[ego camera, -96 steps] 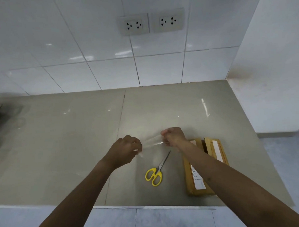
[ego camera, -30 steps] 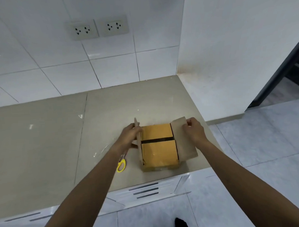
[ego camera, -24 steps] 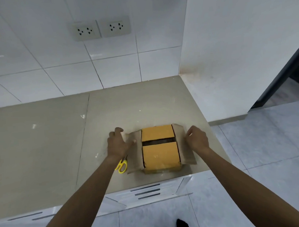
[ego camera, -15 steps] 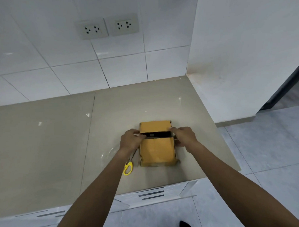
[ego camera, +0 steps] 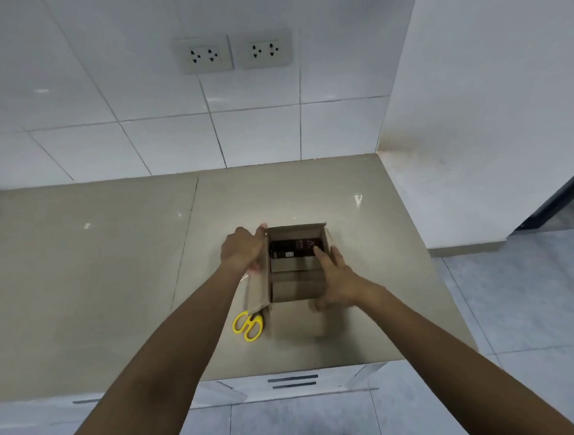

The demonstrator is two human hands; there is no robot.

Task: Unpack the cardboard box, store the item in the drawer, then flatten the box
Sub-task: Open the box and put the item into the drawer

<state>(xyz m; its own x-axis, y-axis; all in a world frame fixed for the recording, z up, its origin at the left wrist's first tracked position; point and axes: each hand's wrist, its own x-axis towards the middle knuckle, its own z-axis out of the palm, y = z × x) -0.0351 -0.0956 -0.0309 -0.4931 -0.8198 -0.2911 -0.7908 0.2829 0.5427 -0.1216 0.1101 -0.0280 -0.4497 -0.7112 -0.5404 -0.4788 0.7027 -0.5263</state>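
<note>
A small cardboard box [ego camera: 297, 287] stands with its top flaps spread on the beige countertop [ego camera: 116, 257], near the front right corner. Inside, at the far end, lies a dark brown item [ego camera: 295, 248] with pale lettering. My left hand [ego camera: 244, 250] grips the box's left flap and holds it outward. My right hand [ego camera: 336, 279] rests over the box's right side with fingers apart, the index fingertip touching the dark item's right end. A white drawer front [ego camera: 291, 381] with two dark slots sits just below the counter edge, shut.
Yellow-handled scissors [ego camera: 247, 325] lie on the counter by the box's near left corner, blades hidden under the flap. A tiled wall with two sockets [ego camera: 234, 52] backs the counter. A white wall [ego camera: 488, 110] bounds the right end; grey floor tiles lie below.
The box's outer flaps were folded out, then both hands pulled the inner flaps apart. The dark item inside now shows, and my right hand has reached in to touch it.
</note>
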